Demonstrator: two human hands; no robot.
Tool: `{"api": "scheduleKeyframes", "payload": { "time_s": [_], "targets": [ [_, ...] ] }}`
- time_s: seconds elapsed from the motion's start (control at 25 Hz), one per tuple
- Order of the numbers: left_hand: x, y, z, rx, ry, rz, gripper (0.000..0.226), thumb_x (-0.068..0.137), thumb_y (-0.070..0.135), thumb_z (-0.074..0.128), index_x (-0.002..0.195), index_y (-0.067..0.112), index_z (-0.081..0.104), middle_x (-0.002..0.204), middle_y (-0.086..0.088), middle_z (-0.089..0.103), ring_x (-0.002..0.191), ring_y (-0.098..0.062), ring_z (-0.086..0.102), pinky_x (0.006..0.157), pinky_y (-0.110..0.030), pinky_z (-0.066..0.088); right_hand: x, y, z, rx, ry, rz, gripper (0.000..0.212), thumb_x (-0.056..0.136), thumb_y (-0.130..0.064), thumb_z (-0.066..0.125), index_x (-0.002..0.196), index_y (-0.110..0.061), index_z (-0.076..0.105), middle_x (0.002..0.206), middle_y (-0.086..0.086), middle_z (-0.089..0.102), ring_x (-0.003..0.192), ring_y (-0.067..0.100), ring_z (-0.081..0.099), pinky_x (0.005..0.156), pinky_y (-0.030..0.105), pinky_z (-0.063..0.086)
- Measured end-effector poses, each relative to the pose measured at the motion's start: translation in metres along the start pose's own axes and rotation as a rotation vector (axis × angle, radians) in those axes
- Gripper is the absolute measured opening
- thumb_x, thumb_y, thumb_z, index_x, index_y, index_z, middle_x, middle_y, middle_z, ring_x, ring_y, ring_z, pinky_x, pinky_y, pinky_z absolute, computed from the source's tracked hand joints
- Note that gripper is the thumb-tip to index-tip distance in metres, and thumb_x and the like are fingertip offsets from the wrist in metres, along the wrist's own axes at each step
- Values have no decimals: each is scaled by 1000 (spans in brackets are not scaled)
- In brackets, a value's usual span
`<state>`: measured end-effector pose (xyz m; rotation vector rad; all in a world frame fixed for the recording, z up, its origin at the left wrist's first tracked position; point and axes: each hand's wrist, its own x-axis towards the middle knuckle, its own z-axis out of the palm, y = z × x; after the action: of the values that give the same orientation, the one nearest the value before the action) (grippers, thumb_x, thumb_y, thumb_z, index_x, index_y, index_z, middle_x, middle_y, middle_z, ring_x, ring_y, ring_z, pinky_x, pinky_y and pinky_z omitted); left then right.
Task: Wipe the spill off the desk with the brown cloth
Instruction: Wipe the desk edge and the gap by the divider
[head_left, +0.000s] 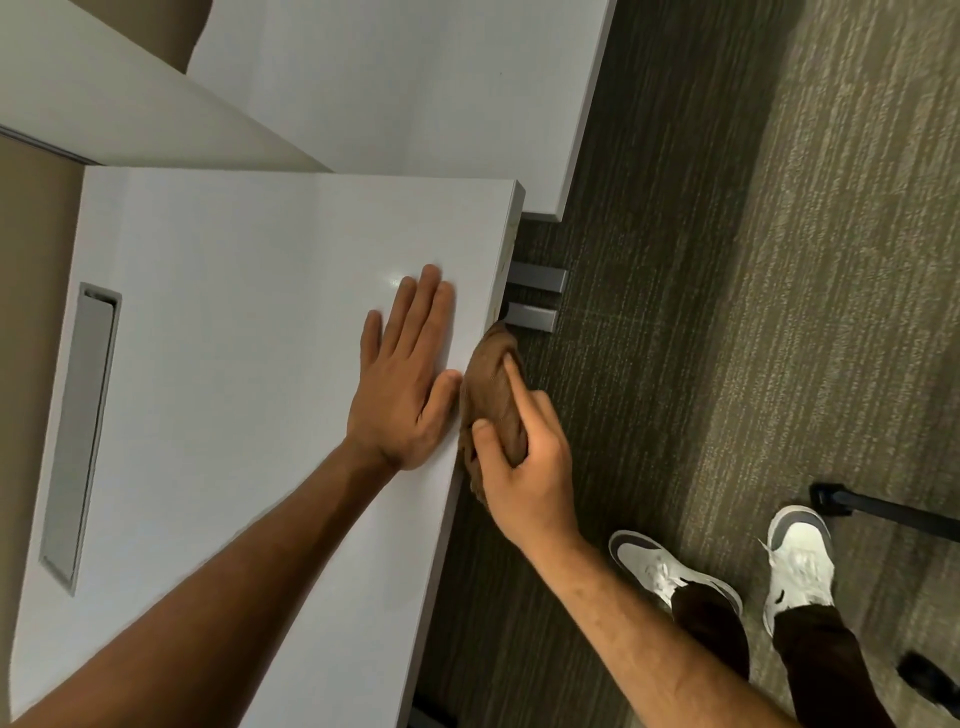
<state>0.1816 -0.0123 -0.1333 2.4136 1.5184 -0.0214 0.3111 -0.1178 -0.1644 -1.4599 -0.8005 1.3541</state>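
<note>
The white desk (249, 322) fills the left half of the head view. My left hand (402, 371) lies flat, palm down with fingers apart, on the desk close to its right edge. My right hand (524, 467) grips the bunched brown cloth (491, 387) and holds it against the desk's right edge, just beside my left thumb. Faint smears show on the edge face (506, 260) above the cloth. I cannot make out any spill on the desk top.
A grey cable slot (83, 431) is cut into the desk at the left. A second white desk (415, 93) stands beyond. Grey desk feet (535, 296) rest on the carpet (727, 260). My shoes (675, 569) and a black chair leg (883, 506) are at lower right.
</note>
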Motion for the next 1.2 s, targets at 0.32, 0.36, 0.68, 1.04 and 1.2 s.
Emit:
{"api": "scheduleKeyframes", "payload": {
  "time_s": [0.32, 0.36, 0.68, 1.04, 1.2],
  "targets": [
    [0, -1, -1, 15, -12, -2, 78, 104, 61, 12, 168, 17, 6, 177, -4, -2, 164, -22, -4, 130, -53, -5, 53, -7, -19, 23, 12, 22, 59, 100, -27, 59, 154, -35, 37, 124, -17, 48, 111, -1, 55, 94, 20, 51],
    [0, -2, -1, 15, -13, -2, 77, 104, 59, 15, 168, 17, 6, 177, -4, -2, 164, -22, -4, 130, -54, -5, 53, -6, -20, 30, 48, 28, 57, 100, -25, 59, 153, -34, 39, 120, -19, 49, 108, -2, 57, 89, 17, 51],
    [-1, 0, -3, 21, -20, -6, 76, 102, 49, 21, 168, 13, 7, 177, -4, -3, 164, -23, -5, 130, -53, -5, 73, -31, -30, 257, 222, 5, 64, 101, -19, 52, 150, -54, 29, 150, -7, 45, 132, 13, 55, 102, 45, 55],
    [0, 0, -3, 34, -30, -14, 76, 103, 53, 19, 168, 16, 7, 177, -2, -3, 164, -22, -5, 130, -50, -6, 78, -21, -22, 124, -19, -3, 72, 96, -15, 55, 150, -53, 26, 148, -30, 33, 135, -18, 35, 115, 17, 34],
    [-1, 2, -4, 27, -27, -16, 77, 103, 56, 17, 168, 16, 7, 177, -3, -2, 164, -22, -5, 130, -53, -5, 71, -18, -29, 19, -85, -10, 77, 95, -13, 57, 150, -57, 24, 135, -47, 31, 134, -9, 39, 113, 25, 40]
  ]
}}
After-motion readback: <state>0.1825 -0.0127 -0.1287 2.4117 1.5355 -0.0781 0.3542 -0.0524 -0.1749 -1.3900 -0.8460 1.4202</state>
